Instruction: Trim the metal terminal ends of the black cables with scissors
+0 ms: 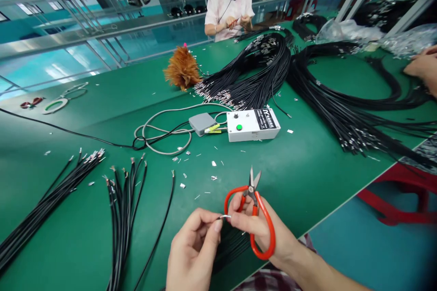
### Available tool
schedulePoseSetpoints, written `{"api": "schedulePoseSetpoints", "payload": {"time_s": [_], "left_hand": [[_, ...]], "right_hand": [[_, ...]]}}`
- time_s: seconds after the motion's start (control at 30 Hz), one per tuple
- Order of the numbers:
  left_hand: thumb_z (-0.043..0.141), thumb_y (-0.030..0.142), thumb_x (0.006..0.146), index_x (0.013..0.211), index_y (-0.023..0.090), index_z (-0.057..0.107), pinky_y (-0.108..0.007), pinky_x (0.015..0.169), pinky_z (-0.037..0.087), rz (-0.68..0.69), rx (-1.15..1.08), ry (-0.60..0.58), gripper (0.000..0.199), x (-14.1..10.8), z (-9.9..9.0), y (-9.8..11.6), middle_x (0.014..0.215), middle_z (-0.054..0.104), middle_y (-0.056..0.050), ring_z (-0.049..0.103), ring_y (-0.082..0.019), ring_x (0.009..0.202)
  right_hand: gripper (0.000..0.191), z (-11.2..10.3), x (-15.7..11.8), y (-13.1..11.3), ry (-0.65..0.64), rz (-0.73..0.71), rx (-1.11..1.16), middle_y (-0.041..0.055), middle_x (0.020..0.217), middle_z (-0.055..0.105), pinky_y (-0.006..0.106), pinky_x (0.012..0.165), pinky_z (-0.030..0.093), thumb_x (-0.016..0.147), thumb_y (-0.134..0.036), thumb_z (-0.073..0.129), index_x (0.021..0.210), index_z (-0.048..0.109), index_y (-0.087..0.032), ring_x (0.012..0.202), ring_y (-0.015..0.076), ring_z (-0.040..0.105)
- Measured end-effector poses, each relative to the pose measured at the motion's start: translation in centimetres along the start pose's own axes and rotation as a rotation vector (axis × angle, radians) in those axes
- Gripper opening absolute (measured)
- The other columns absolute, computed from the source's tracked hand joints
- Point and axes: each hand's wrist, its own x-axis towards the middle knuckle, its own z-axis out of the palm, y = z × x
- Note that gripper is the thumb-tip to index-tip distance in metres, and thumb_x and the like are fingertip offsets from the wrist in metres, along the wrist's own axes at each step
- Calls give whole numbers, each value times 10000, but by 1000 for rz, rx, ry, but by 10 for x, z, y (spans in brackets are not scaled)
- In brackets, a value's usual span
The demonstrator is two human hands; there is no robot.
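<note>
My left hand [195,248] pinches the end of a black cable between thumb and forefinger, and its pale stripped tip [225,216] sticks out to the right. In my right hand [255,225] hang red-handled scissors [251,190], their loops around the fingers and their blades slightly apart, pointing away from me. The thumb and a finger of this hand touch the cable's pale tip. Below the hands, more black cables [232,248] lie partly hidden. To the left are a single black cable [160,227] and a bundle with stripped, splayed ends [119,223].
A white box [252,129] with a green button stands mid-table beside a grey pedal-like block [202,123]. Large black cable bundles [259,68] lie behind it, near a brown feather duster [183,69]. A person [228,9] works opposite; another's hand [423,68] shows at right.
</note>
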Motion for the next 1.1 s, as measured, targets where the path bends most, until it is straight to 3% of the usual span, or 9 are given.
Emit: {"api": "schedulePoseSetpoints", "payload": {"time_s": [0.2,0.3,0.43,0.6,0.73,0.83,1.0,1.07,1.1], "left_hand": [[679,402,775,731,174,631,-174,454,345,-14,-26,47,237,-1,1,2,553,502,55,411,-80,480],[669,346,785,740,182,637,-183,462,373,31,38,7,173,0,0,2,572,525,48,439,-93,493],[666,303,780,721,190,652,-186,448,379,70,69,40,127,0,0,3,568,521,48,440,-100,487],[698,338,758,720,182,656,-177,455,391,34,-23,82,165,-1,1,3,581,558,39,448,-90,485],[686,335,768,726,181,640,-181,450,398,28,-26,68,166,-2,0,1,573,551,41,457,-96,485],[648,265,794,724,195,628,-194,481,426,127,101,48,101,-2,0,0,600,572,33,505,-115,516],[569,138,825,742,220,633,-244,634,458,487,408,159,133,-5,6,-5,672,615,4,567,-152,614],[557,155,837,738,222,635,-256,641,450,506,403,176,143,-7,10,-6,663,600,-2,551,-155,603],[567,197,840,726,219,631,-254,612,448,445,344,158,133,-8,11,-6,646,586,-1,542,-154,588]], "right_hand": [[240,1,-4,3,10,-9,94,-10,776,634,245,704,403,656,-257,816,766,612,-192,733,130,555],[220,3,-1,3,37,-7,137,-10,740,614,242,678,392,693,-300,792,752,612,-188,697,121,533],[256,8,-1,6,35,48,178,-20,699,565,239,646,378,664,-325,808,737,608,-182,665,117,496],[275,9,-5,11,19,11,78,-28,720,588,233,658,386,607,-238,845,747,612,-191,674,117,505],[254,8,-4,13,52,-26,126,-8,786,621,260,709,411,648,-277,821,761,606,-201,739,143,548],[207,6,-2,9,64,-60,128,-15,735,597,256,689,402,712,-312,774,755,606,-199,695,128,522],[231,6,0,-6,78,-67,-1,-33,690,562,241,648,384,658,-256,804,718,591,-191,649,114,486],[241,6,1,-9,62,-67,-52,-36,666,548,243,624,378,644,-250,809,693,581,-187,624,114,473],[238,6,1,-9,53,-72,-62,-33,665,549,247,623,378,651,-261,803,690,580,-186,626,117,476]]}}
